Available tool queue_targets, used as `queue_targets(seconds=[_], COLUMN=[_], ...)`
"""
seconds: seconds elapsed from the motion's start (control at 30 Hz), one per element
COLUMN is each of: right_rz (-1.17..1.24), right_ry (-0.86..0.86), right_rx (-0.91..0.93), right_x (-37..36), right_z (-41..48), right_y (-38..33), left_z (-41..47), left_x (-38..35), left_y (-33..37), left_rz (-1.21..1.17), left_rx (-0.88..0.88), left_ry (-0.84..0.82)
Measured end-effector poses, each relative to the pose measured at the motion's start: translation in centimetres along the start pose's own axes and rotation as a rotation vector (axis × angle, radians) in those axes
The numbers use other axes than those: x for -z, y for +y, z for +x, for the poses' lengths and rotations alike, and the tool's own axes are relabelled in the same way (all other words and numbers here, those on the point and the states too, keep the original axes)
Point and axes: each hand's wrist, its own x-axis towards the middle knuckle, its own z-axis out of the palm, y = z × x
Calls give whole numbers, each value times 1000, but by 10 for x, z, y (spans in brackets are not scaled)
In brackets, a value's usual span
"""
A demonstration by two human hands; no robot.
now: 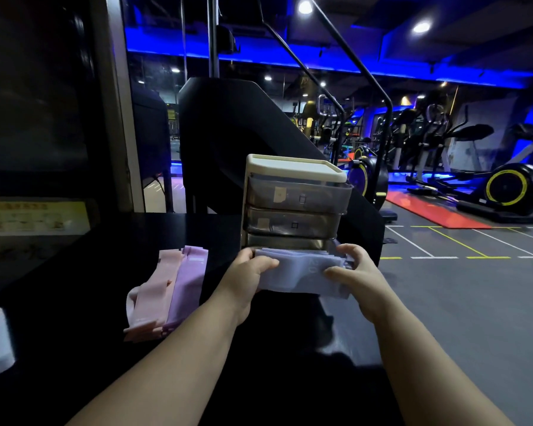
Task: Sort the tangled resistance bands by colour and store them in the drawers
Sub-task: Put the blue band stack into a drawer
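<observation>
Both hands hold a folded stack of pale blue bands [299, 272] at the mouth of the pulled-out bottom drawer [290, 241] of a small drawer unit [293, 167] on the black counter [74, 302]. The left hand [253, 269] curls its fingers over the stack's left end, and the right hand [351, 269] grips the right end. The top band carries pale print that looks like "20". The top drawer [299, 195] and middle drawer [290, 224] are closed, each with a small beige sticker too blurred to read. Left of the unit, pink bands [154, 296] and purple bands [188, 278] lie side by side, touching. A yellow sign [34, 215] at far left is illegible.
</observation>
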Motion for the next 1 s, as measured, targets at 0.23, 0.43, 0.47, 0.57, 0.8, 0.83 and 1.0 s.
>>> queue_targets(seconds=[0.23,0.43,0.47,0.57,0.8,0.83,1.0], right_rz=[17,-168,-217,-292,-373,-392,-502], right_ry=[-33,-55,-36,2,41,40,7], right_rx=[217,346,362,409,430,422,339], right_x=[9,5,4,-2,-6,-5,-1], right_z=[27,49,53,59,65,65,68], right_y=[-16,-12,-9,-2,14,16,19], left_z=[19,42,45,53,66,68,76], left_x=[1,12,14,19,24,24,26], left_y=[19,27,25,17,-1,-3,-3], left_rz=[348,671,721,770,789,795,852], left_rx=[-347,-445,-438,-480,-502,-501,-396], left_ry=[-34,21,41,104,100,107,140])
